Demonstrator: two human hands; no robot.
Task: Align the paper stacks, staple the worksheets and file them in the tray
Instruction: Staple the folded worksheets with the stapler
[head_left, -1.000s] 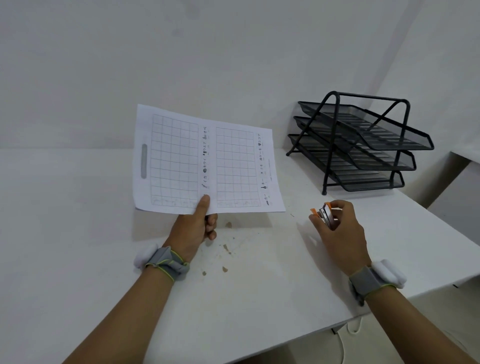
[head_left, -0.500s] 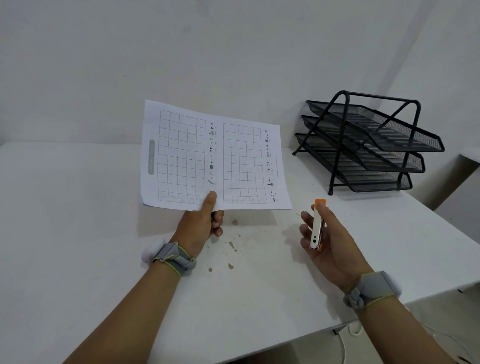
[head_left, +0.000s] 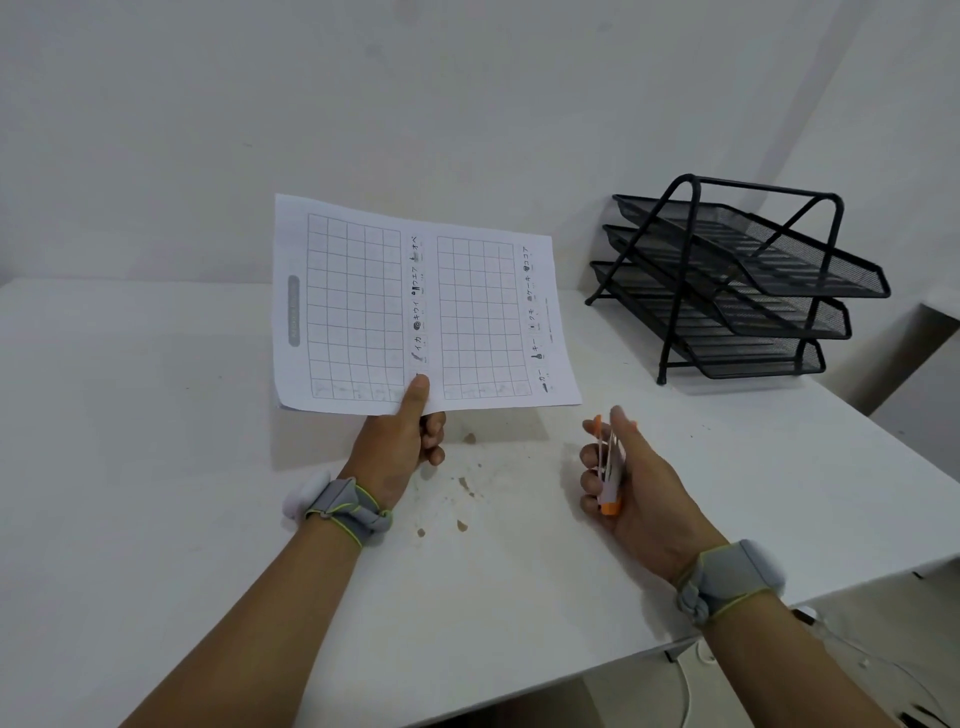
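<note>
Our left hand (head_left: 400, 447) pinches the sheets (head_left: 421, 306) by their near edge. Our right hand (head_left: 623, 478) grips the stapler (head_left: 609, 467), just right of them, pointing away from us.

Worksheet (head_left: 415, 306) with two printed grids; beside each runs a column of small katakana labels, sideways; "イカ", "キウイ" and "ケーキ" seem readable; the grey tab's lettering at its left edge is illegible.

1. Left hand (head_left: 400, 441): raised, thumb extended upward and pressed flat, remaining fingers curled beneath in a pinch grip.
2. Right hand (head_left: 618, 478): palm turned leftward, fingers curled in a grip.
3. Both forearms: bare, each with a grey wristband.
</note>
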